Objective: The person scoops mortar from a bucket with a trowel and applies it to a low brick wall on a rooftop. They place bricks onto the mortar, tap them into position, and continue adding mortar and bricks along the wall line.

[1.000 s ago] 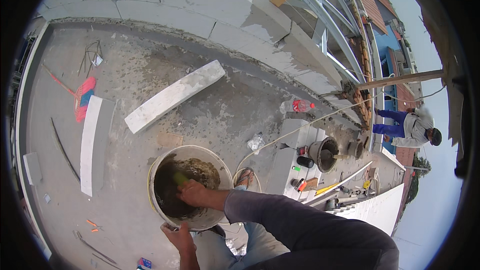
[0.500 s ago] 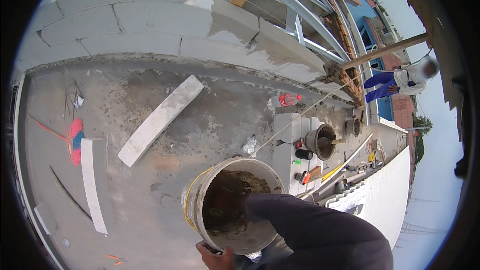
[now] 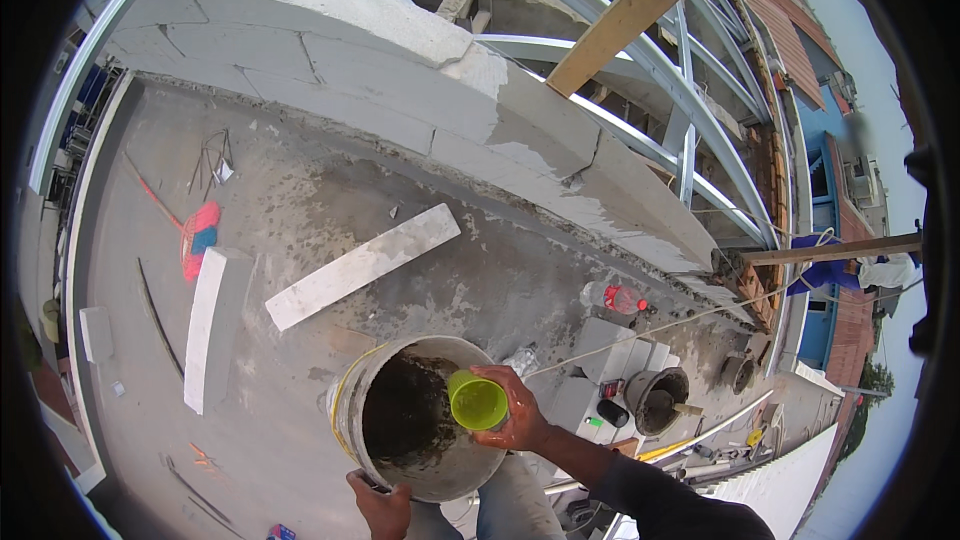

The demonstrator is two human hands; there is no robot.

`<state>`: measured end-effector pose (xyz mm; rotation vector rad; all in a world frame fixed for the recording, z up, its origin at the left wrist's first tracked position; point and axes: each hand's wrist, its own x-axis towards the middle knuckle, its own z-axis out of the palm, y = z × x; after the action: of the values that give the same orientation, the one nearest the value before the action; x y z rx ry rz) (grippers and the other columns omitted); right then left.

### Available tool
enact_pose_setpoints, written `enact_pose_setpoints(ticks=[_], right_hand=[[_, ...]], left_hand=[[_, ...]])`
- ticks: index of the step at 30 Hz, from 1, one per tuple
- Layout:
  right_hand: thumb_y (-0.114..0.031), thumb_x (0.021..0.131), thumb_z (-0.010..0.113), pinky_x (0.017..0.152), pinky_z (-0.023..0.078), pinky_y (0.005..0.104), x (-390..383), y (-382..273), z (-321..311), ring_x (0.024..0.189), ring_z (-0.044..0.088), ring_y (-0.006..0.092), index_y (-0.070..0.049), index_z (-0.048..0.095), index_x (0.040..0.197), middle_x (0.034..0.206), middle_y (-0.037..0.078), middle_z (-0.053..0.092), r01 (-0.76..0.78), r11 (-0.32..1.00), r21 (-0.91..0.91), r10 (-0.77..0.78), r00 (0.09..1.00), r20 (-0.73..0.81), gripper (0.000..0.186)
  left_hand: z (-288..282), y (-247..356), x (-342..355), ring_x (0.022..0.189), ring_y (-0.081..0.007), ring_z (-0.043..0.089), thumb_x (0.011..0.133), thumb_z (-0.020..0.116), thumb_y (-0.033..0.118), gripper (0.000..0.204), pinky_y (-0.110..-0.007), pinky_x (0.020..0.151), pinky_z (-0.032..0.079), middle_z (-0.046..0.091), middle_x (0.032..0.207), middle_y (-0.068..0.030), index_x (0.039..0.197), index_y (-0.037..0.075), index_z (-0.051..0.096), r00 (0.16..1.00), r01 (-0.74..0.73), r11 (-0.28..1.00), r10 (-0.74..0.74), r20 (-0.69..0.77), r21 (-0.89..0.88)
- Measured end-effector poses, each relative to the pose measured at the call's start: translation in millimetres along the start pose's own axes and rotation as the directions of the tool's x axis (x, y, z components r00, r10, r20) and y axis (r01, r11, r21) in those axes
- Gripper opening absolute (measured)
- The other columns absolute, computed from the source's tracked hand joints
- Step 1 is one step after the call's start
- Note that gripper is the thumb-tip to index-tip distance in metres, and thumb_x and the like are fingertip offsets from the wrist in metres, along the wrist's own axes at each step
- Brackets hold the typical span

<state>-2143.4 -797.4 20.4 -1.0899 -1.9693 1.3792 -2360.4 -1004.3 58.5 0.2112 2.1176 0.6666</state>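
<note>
A large whitish bucket (image 3: 345, 420), smeared with cement and fitted with a yellow handle, stands at the lower middle. Dark, murky contents lie inside it. My left hand (image 3: 382, 508) grips the near left edge of the bucket's rim. In my wet right hand (image 3: 518, 408) is a lime-green cup (image 3: 478, 400), held over the right part of the bucket's mouth. The cup's opening faces me; what it holds, if anything, I cannot make out.
White blocks (image 3: 362, 266) lie on the grey floor at left, near a pink broom (image 3: 200, 240). To the right are a mortar bucket (image 3: 660, 402), a plastic bottle (image 3: 615, 296) and pipes. A block wall (image 3: 350, 80) and metal trusses (image 3: 640, 30) rise beyond. A person (image 3: 850, 272) is at far right.
My right hand has come up out of the bucket, bringing the green cup into view. My left hand stays at the rim. The whole view has shifted and tilted.
</note>
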Motion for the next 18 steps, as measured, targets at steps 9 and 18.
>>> enact_pose_setpoints(ticks=[9, 18], right_hand=[[-0.016, 0.074, 0.084, 0.093, 0.055, 0.0448, 130.4, -33.9, -255.0, 0.102, 0.070, 0.0350, -0.001, 0.056, 0.129, 0.115, 0.017, 0.067, -0.174, 0.843, -0.508, -0.024, 0.933, -0.359, 0.064], [-0.038, 0.067, 0.090, 0.094, 0.054, 0.0519, 348.5, -65.3, -297.9, 0.111, 0.070, 0.0398, -0.007, 0.061, 0.128, 0.120, 0.019, 0.071, -0.325, 0.283, -0.902, 0.083, 0.946, -0.314, 0.074]], left_hand=[[2.2, 37.1, 27.9, 0.094, -0.0209, 0.063, 0.070, 0.073, 0.002, 0.056, -0.036, 0.089, 0.052, 0.061, 0.104, -0.0142, 0.118, -0.001, 0.043, 0.998, -0.012, 0.973, -0.003, -0.066, -0.230], [-42.3, 77.6, 55.8, 0.091, -0.0187, 0.064, 0.071, 0.078, 0.002, 0.056, -0.035, 0.084, 0.054, 0.063, 0.101, -0.0136, 0.116, -0.001, 0.044, 0.997, 0.060, 0.965, -0.069, -0.029, -0.254]])
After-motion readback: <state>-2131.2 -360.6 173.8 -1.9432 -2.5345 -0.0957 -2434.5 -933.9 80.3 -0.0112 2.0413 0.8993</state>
